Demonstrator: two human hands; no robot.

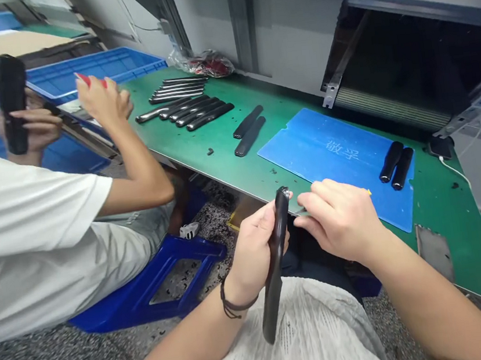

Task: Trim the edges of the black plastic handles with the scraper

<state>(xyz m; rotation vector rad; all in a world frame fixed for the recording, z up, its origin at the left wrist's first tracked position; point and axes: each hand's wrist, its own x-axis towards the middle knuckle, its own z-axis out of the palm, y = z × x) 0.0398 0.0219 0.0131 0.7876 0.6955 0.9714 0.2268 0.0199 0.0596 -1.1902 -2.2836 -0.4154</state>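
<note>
Black piece (pixel 274 281) through left grip (pixel 253 251)

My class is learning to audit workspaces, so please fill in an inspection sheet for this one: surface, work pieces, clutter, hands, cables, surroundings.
Surface: green bench, with blue mat.
Work pieces: black piece in the left hand; more black pieces on bench and mat.
Clutter: dark scraps; plastic bag at the back.
Hands: left grips; right hand curled near the piece's upper end, contents unclear.
Cables: white cable at dark device.
Surroundings: co-worker, blue crates.
</note>
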